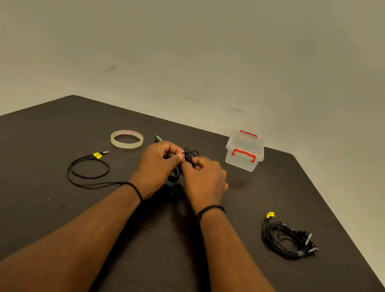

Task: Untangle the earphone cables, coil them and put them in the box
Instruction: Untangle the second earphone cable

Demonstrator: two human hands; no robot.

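Tangled cable (188, 156) pinched between left hand (159, 163) and right hand (203, 177) above mid-desk (27, 208), its tail trailing left to the plug (105, 152); closed box (245, 151) nearer the right hand.

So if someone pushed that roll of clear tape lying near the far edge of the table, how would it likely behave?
The roll of tape lies flat on its side on the table, so a push would probably slide it rather than roll it. It looks like a thin ring with a wide open centre, so it is likely light. Stood on edge, it could roll away.
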